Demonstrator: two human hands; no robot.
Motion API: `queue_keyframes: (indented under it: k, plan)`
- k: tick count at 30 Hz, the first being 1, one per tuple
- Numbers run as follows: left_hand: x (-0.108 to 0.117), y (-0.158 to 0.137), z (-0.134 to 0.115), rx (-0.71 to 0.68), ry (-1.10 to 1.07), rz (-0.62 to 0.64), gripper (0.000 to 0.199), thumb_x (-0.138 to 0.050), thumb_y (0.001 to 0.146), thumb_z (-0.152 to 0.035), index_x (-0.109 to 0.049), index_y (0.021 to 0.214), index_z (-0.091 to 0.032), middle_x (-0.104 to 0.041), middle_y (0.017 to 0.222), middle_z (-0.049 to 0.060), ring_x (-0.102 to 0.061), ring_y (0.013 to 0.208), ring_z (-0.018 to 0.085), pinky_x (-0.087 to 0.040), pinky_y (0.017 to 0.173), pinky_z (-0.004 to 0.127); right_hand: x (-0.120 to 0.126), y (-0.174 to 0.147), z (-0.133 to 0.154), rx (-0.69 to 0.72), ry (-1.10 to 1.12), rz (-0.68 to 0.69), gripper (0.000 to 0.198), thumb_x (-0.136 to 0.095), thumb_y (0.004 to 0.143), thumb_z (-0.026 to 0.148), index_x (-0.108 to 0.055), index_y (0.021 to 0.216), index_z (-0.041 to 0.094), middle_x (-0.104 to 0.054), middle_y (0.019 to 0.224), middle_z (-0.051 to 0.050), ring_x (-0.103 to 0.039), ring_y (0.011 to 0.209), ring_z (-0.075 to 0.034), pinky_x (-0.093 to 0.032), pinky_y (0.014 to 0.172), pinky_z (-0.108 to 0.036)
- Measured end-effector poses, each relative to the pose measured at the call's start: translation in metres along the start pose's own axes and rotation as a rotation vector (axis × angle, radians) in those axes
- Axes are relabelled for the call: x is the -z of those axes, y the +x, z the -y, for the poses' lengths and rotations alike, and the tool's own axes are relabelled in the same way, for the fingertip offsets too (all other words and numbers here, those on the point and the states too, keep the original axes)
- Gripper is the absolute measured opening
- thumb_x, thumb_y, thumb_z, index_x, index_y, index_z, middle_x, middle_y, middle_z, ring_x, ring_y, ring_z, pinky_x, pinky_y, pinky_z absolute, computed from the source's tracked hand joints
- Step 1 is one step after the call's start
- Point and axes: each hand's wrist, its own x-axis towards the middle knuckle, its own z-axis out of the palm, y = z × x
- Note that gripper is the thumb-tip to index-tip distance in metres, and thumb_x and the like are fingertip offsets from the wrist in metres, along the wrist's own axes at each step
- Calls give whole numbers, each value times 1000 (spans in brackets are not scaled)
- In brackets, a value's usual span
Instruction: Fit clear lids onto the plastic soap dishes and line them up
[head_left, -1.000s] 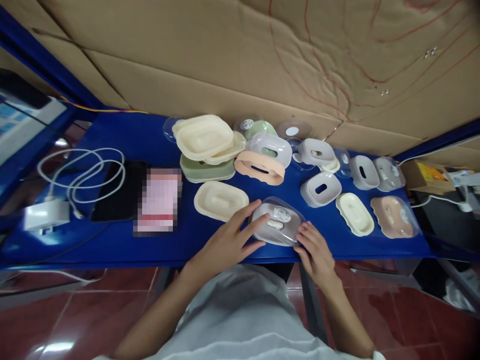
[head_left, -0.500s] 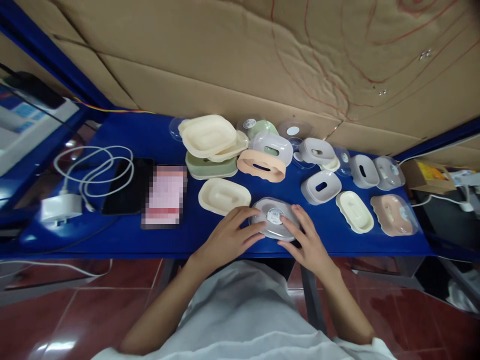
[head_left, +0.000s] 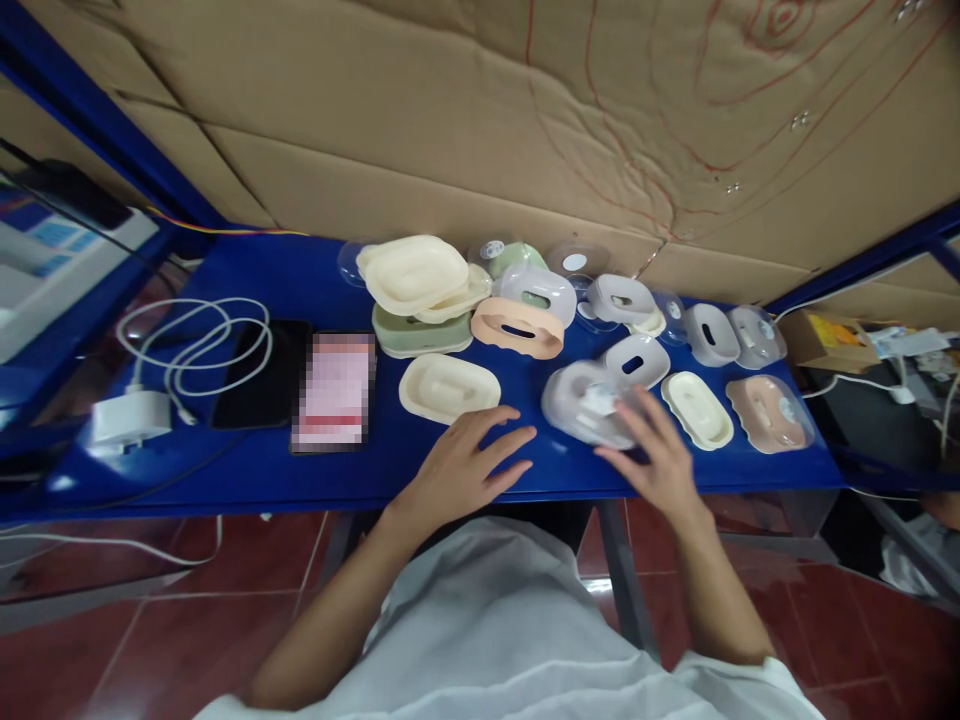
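My right hand has its thumb and fingers around the right end of a grey soap box with a clear lid and a round white label. The box looks smeared by motion, and whether it touches the table cannot be made out. Left of it, my left hand hovers with fingers spread and holds nothing. Just beyond those fingers lies a cream oval tray. A grey slotted box shell stands close behind the lidded box, partly covered by it. To the right lies a cream wavy-edged tray.
Behind are stacked cream trays, a green box and a peach wavy shell. A lidded peach box sits at right. On the left lie a phone, a white charger and its coiled cable. Cardboard walls the back.
The lidded grey box has moved right and slightly away from me with my right hand. My left hand has come off it and stays near its former place.
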Motion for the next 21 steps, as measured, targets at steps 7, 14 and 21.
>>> queue_keyframes:
  k: [7,14,21]
  plan:
    - [-1,2,4,0,-11,-30,16,-65,107,-19,-70,122,-19,-73,126,11,-72,113,25,-60,99,41,104,13,-231,-739,-482,-504,70,-85,85,61,-79,128,7,-66,136,-40,-66,135,-48,-50,106,-59]
    - [-3,5,7,10,-39,-28,12,-63,107,-18,-71,115,-19,-74,119,10,-72,108,23,-59,97,40,133,-52,-305,-974,-608,-250,73,-94,77,29,-71,139,-3,-69,133,-38,-65,128,-42,-48,101,-53]
    - [-6,5,10,8,-40,27,11,-64,106,-16,-71,114,-19,-73,120,10,-71,107,24,-57,98,42,131,-53,-300,-765,-544,-91,44,-88,84,34,-83,118,6,-77,108,-22,-66,88,-23,-48,79,-38]
